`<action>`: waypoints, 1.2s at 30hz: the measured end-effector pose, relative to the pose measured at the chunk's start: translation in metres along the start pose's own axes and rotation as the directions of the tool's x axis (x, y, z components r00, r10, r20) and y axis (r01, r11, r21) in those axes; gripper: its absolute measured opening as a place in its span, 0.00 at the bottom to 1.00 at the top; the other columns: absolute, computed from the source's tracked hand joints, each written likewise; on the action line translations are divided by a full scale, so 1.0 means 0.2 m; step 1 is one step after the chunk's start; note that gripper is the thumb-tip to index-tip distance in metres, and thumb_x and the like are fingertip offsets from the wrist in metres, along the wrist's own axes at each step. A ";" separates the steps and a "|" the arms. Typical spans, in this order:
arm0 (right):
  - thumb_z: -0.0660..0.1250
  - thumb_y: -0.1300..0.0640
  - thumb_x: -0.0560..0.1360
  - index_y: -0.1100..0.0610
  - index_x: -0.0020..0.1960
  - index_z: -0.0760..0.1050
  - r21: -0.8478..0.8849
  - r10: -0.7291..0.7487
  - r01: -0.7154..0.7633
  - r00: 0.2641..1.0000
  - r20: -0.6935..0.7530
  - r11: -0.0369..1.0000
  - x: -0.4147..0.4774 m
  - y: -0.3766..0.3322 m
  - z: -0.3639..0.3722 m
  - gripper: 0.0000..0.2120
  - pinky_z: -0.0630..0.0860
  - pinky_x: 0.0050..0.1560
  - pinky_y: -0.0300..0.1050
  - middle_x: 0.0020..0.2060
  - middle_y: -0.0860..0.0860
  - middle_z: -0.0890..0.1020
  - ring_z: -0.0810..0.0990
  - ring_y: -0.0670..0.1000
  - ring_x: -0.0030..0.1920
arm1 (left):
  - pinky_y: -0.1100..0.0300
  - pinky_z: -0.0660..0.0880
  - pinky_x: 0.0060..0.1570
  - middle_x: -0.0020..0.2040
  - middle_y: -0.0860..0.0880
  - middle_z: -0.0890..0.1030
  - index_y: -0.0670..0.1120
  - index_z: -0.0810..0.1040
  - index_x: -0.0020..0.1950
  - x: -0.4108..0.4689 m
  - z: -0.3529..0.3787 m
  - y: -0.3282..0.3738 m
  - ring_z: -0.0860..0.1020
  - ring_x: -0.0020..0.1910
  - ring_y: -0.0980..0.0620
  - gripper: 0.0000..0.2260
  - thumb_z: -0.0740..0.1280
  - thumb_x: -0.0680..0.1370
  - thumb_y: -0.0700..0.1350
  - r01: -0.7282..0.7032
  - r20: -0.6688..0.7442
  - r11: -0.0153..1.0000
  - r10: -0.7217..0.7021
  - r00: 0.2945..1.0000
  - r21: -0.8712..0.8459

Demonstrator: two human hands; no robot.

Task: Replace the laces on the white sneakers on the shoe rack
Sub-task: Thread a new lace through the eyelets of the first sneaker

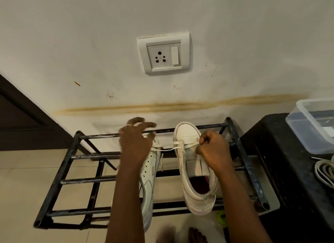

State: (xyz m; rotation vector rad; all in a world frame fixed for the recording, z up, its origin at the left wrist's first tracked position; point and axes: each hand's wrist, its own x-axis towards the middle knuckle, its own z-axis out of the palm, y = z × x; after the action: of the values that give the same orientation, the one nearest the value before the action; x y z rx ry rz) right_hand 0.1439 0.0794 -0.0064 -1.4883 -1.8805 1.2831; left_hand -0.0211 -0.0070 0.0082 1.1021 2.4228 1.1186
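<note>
Two white sneakers stand on a black metal shoe rack (68,157), toes toward the wall. The right sneaker (196,172) has a white lace (169,147) threaded through its front eyelets; the strand runs left across the gap between the shoes. My right hand (212,148) pinches the lace end at the sneaker's right side, fingers curled. My left hand (135,139) hovers over the toe of the left sneaker (149,177), fingers spread and bent, with the lace strand reaching its fingertips. Whether it grips the lace is unclear. My left forearm hides much of that shoe.
A wall with a power socket (163,55) rises right behind the rack. A black stand (282,170) at the right carries a clear plastic box (314,127) and a coiled white cable (325,170). A dark door (21,119) is at the left. Bare toes (197,235) show below.
</note>
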 end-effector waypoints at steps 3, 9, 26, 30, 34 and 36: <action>0.64 0.72 0.68 0.55 0.33 0.67 0.000 0.006 -0.006 1.000 -0.002 1.000 0.01 0.01 0.00 0.14 0.67 0.32 0.39 0.33 0.50 0.72 0.70 0.48 0.34 | 0.43 0.68 0.60 0.44 0.64 0.78 0.70 0.78 0.34 -0.05 0.11 0.07 0.74 0.59 0.50 0.06 0.71 0.65 0.56 -0.030 0.372 0.997 0.001 0.928 0.070; 0.65 0.72 0.67 0.56 0.33 0.64 -0.008 0.018 -0.019 1.000 -0.025 1.000 0.02 0.02 0.00 0.15 0.67 0.34 0.41 0.34 0.52 0.72 0.70 0.49 0.36 | 0.53 0.56 0.52 0.45 0.60 0.78 0.58 0.82 0.47 -0.04 0.15 0.13 0.69 0.60 0.57 0.04 0.70 0.74 0.49 -0.032 0.316 0.943 -0.079 0.945 0.332; 0.65 0.72 0.67 0.56 0.32 0.64 0.066 0.059 -0.057 0.998 -0.030 0.996 0.02 0.02 0.00 0.16 0.65 0.31 0.39 0.34 0.52 0.72 0.70 0.50 0.35 | 0.43 0.57 0.61 0.59 0.44 0.76 0.50 0.78 0.60 0.01 -0.16 -0.07 0.62 0.65 0.40 0.15 0.61 0.76 0.39 0.480 -0.440 0.861 -0.369 0.818 0.170; 0.65 0.72 0.66 0.55 0.32 0.64 0.064 0.061 -0.059 0.997 -0.037 0.996 0.02 0.02 0.01 0.15 0.67 0.33 0.41 0.34 0.53 0.72 0.71 0.52 0.37 | 0.51 0.55 0.65 0.53 0.60 0.73 0.63 0.77 0.54 -0.03 -0.05 0.06 0.61 0.67 0.49 0.19 0.66 0.73 0.39 0.035 0.064 0.990 -0.044 0.997 0.140; 0.67 0.71 0.67 0.56 0.33 0.64 0.087 0.058 -0.056 0.998 -0.023 0.995 0.02 0.03 0.00 0.15 0.66 0.33 0.41 0.34 0.52 0.72 0.71 0.51 0.38 | 0.48 0.53 0.65 0.53 0.58 0.70 0.64 0.78 0.54 -0.08 0.10 0.17 0.57 0.69 0.54 0.11 0.68 0.74 0.49 -0.119 0.401 0.935 -0.027 0.915 0.335; 0.67 0.71 0.67 0.56 0.33 0.64 0.102 0.058 -0.055 0.998 -0.022 0.993 0.02 0.03 -0.01 0.15 0.66 0.32 0.41 0.34 0.51 0.72 0.71 0.51 0.37 | 0.48 0.54 0.62 0.50 0.59 0.70 0.62 0.79 0.55 -0.08 0.13 0.19 0.58 0.68 0.54 0.10 0.67 0.75 0.51 -0.138 0.395 0.897 -0.044 0.918 0.421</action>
State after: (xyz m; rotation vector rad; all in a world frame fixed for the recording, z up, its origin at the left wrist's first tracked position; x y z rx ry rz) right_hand 0.1473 0.0835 -0.0116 -1.5080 -1.7424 1.3581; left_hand 0.0222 0.0110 0.0170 1.3677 2.3703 0.2942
